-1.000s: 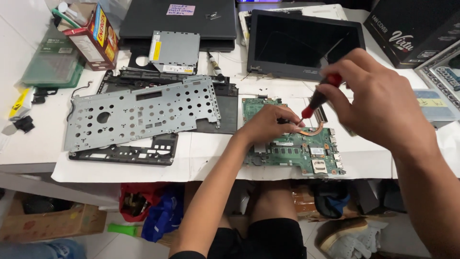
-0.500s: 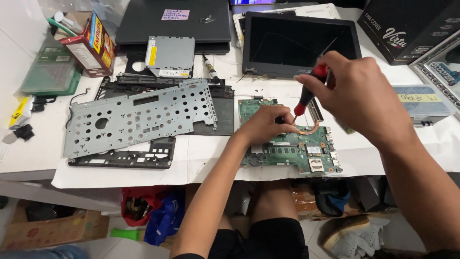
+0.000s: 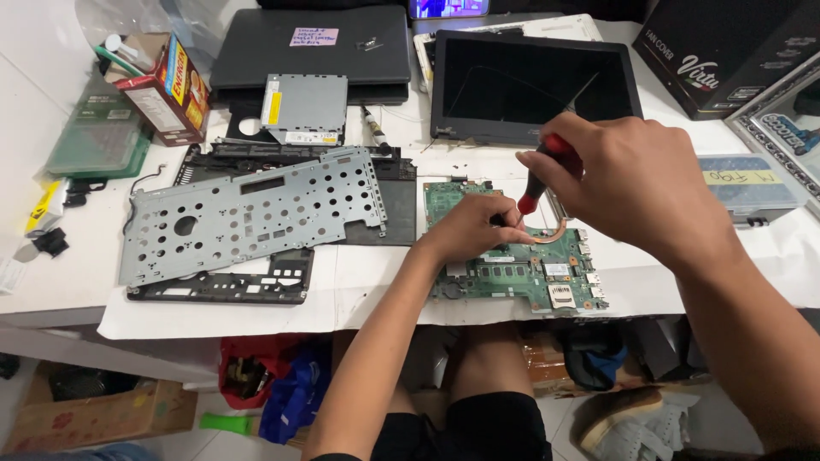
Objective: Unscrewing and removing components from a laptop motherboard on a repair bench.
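Red-handled screwdriver (image 3: 547, 175) gripped in our right hand (image 3: 636, 183) | tip now lower on the green motherboard (image 3: 521, 273), centre frame | left hand (image 3: 470, 230) fingers pressed on it, steadying.

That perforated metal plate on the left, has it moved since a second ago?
No. The metal plate lies as before on the black laptop base, its right edge beside the green circuit board; only the head camera shifted.

The left hand (image 3: 470, 229) hides the screwdriver (image 3: 540, 175) tip and probably a screw on the green motherboard (image 3: 530, 273).
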